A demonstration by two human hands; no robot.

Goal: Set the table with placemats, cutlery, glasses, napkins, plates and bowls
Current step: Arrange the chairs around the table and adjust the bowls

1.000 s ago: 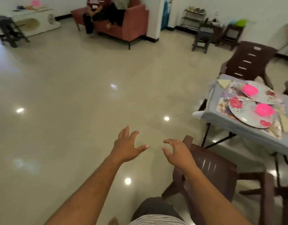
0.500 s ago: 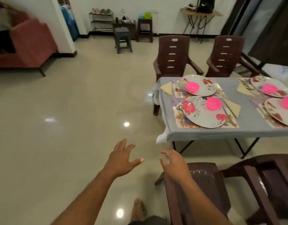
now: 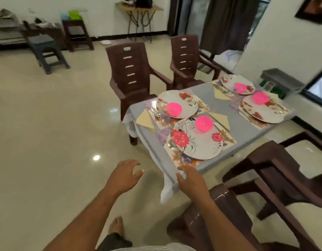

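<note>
A table under a grey cloth (image 3: 236, 129) carries several floral placemats, each with a flowered plate and a pink bowl. The nearest plate (image 3: 196, 142) holds a pink bowl (image 3: 204, 123); behind it lies another plate (image 3: 176, 103) with its bowl (image 3: 173, 109). Yellow napkins (image 3: 145, 120) and a spoon (image 3: 157, 115) lie beside the plates. Both my hands hover empty in front of the table's near corner. My left hand (image 3: 125, 175) has relaxed, spread fingers. My right hand (image 3: 192, 179) is also loose, just before the cloth's hanging corner.
Brown plastic chairs stand at the far side (image 3: 133, 73) (image 3: 187, 58) and at the near right (image 3: 276, 180) (image 3: 216, 214). A dark stool (image 3: 48, 51) and side tables line the back wall. A grey bin (image 3: 279, 82) sits at the right. Glossy floor lies to the left.
My view has swung right from the sofa area toward the table, which now fills the middle. Both hands have stayed out in front, empty, and come closer to the table corner.
</note>
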